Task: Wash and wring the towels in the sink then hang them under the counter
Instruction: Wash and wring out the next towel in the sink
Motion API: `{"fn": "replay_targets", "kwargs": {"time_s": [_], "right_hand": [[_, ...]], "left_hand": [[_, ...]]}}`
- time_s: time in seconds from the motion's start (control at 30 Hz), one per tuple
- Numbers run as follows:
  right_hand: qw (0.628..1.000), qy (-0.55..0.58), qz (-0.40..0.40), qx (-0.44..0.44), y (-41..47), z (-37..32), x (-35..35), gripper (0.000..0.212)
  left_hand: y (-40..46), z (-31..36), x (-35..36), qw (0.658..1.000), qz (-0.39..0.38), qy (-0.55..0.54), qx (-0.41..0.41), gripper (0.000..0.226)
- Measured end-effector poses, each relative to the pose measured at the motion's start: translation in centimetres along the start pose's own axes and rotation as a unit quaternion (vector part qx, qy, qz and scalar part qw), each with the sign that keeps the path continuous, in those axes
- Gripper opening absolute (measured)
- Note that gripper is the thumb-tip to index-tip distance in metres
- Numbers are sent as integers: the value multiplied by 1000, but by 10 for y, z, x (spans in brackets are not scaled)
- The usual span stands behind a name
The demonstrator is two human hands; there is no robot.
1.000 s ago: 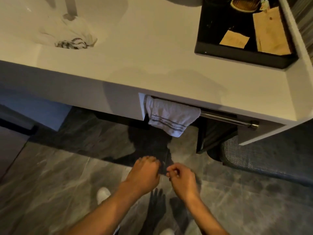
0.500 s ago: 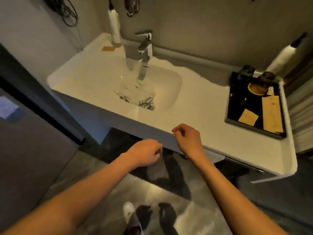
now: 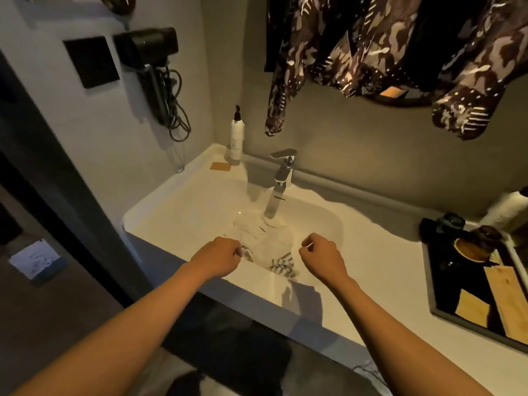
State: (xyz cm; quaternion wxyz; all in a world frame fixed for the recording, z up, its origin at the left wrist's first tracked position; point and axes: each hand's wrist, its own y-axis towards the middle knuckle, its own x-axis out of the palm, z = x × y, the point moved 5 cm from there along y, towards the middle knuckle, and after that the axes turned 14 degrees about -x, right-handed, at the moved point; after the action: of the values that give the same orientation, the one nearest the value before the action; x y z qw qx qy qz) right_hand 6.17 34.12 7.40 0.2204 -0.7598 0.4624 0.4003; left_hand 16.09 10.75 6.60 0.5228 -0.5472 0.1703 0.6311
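Towel (image 3: pixel 271 247) in sink (image 3: pixel 177 212), awaiting hands.
Left hand (image 3: pixel 217 257), centre-left, was held curled on nothing; the striped towel was seen bunched beneath the faucet (image 3: pixel 281 178), mid-frame; right hand (image 3: pixel 321 257) was likewise clenched empty, both apparently positioned to gather it for washing.

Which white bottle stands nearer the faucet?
The pump bottle in the back left corner; the other bottle stands far right, behind the black tray.

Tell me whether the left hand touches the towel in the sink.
Cannot tell. The head view shows the left hand, fingers curled, at the towel edge; neither gap nor contact is plain.
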Motion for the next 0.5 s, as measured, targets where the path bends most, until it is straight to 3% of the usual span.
{"fn": "replay_targets", "kwargs": {"time_s": [0.27,0.5], "right_hand": [[993,-4,-69,100,121,76,106,18],[985,-157,-71,25,230,89,171,21]], "left_hand": [[120,-49,37,996,-67,-21,-59,23],[196,-69,63,989,-74,-68,-108,27]]}}
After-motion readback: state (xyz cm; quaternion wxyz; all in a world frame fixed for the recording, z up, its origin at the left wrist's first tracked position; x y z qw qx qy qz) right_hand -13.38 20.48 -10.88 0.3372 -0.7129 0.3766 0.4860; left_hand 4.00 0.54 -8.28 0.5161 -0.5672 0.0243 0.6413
